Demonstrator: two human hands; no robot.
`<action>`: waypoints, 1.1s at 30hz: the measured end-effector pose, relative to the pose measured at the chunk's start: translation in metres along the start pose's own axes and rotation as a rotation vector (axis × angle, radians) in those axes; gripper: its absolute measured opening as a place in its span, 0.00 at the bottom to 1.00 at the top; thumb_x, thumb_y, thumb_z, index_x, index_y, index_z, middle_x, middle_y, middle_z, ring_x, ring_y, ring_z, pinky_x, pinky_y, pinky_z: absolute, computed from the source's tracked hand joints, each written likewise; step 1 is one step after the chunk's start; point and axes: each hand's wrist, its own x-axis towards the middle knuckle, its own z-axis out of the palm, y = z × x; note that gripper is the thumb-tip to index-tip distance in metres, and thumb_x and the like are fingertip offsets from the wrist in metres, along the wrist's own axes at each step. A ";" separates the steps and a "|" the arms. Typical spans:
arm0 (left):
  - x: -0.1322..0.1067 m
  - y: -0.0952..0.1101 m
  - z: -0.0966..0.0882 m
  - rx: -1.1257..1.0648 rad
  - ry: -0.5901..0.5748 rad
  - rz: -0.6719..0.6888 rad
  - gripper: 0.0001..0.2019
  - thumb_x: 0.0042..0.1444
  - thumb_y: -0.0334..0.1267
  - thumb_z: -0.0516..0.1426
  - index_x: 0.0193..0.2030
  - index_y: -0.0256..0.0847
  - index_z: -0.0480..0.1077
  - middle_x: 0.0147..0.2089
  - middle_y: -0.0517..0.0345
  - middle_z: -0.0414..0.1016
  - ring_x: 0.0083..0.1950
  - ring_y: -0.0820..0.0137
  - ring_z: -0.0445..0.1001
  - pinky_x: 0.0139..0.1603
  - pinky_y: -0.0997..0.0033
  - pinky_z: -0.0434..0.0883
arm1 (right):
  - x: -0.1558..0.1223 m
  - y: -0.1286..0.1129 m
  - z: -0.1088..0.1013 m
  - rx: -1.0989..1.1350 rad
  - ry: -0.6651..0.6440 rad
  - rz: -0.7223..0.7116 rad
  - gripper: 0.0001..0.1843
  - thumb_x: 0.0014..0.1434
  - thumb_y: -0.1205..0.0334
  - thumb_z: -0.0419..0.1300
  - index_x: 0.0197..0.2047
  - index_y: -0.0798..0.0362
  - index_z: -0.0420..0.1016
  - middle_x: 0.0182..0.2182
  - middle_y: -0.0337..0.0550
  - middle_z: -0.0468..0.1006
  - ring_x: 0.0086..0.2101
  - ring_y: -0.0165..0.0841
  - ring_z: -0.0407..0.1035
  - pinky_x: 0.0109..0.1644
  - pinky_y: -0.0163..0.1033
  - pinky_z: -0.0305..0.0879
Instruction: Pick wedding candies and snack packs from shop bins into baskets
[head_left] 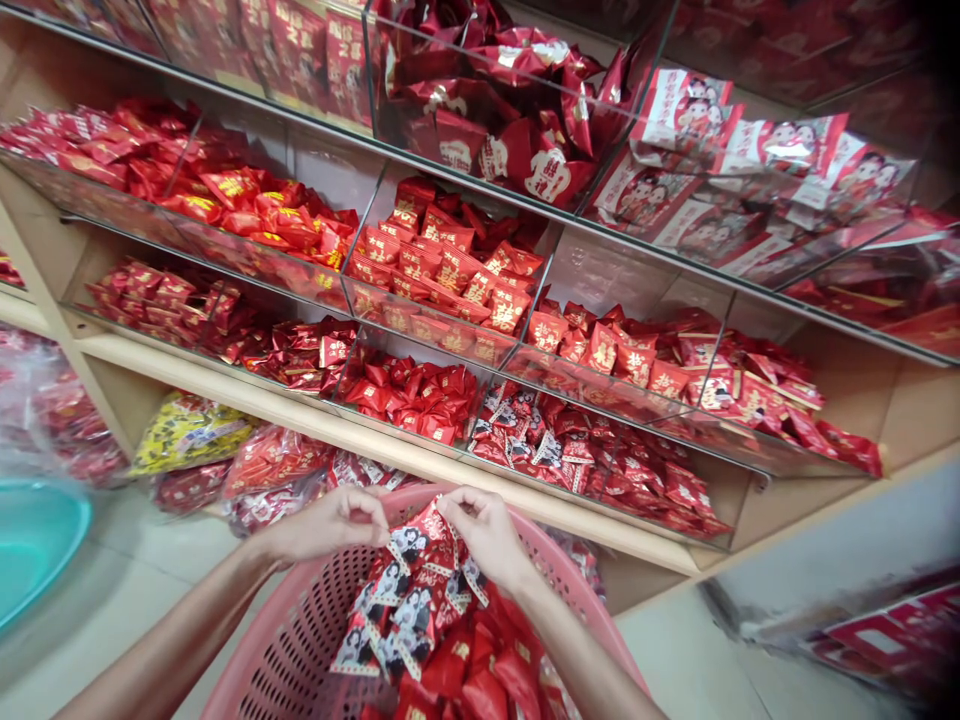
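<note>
Over the pink perforated basket [292, 625], my two hands are at the upper edge of a bunch of candy packets [412, 600], red with black-and-white cartoon figures. My right hand [484, 535] pinches the bunch's top edge between thumb and fingers. At its upper left corner, my left hand [352, 520] has its fingers curled in and closed on the edge. I cannot make out whether a clear bag encloses these packets. Plain red packets [487, 670] lie below them inside the basket, partly behind my right forearm.
A wooden shelf unit [675, 555] with clear-fronted compartments of red packets stands ahead. On its lowest level sit filled plastic bags, one a yellow bag [191, 430]. A turquoise basin [37, 540] is on the tiled floor at left. A printed box [900, 635] lies at right.
</note>
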 end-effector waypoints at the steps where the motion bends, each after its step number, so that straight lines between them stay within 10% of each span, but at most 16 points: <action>1: 0.000 0.001 0.000 0.006 0.004 -0.007 0.12 0.48 0.46 0.62 0.27 0.39 0.77 0.30 0.59 0.77 0.37 0.69 0.72 0.46 0.70 0.67 | 0.000 -0.001 -0.002 -0.002 -0.010 -0.006 0.17 0.52 0.50 0.60 0.26 0.56 0.72 0.22 0.37 0.68 0.26 0.28 0.58 0.34 0.35 0.56; 14: -0.002 -0.004 -0.001 -0.033 0.021 -0.059 0.15 0.50 0.47 0.61 0.41 0.42 0.77 0.45 0.57 0.78 0.47 0.66 0.74 0.52 0.68 0.68 | -0.002 0.002 -0.083 -0.253 -0.190 0.037 0.22 0.54 0.41 0.57 0.26 0.54 0.65 0.20 0.32 0.58 0.23 0.26 0.52 0.28 0.33 0.51; 23: -0.004 0.000 0.000 -0.024 0.015 -0.041 0.15 0.53 0.47 0.59 0.42 0.42 0.77 0.46 0.57 0.79 0.48 0.66 0.74 0.52 0.69 0.67 | 0.003 0.022 -0.067 -0.461 -0.298 0.005 0.17 0.60 0.51 0.52 0.25 0.53 0.67 0.20 0.33 0.62 0.20 0.26 0.58 0.22 0.30 0.51; 33: -0.004 0.002 -0.001 -0.005 0.007 -0.015 0.15 0.55 0.48 0.57 0.42 0.41 0.77 0.46 0.57 0.78 0.48 0.66 0.74 0.52 0.69 0.67 | -0.008 0.035 -0.034 -0.819 -0.003 -0.164 0.08 0.60 0.66 0.53 0.38 0.52 0.74 0.34 0.44 0.78 0.34 0.34 0.71 0.38 0.35 0.61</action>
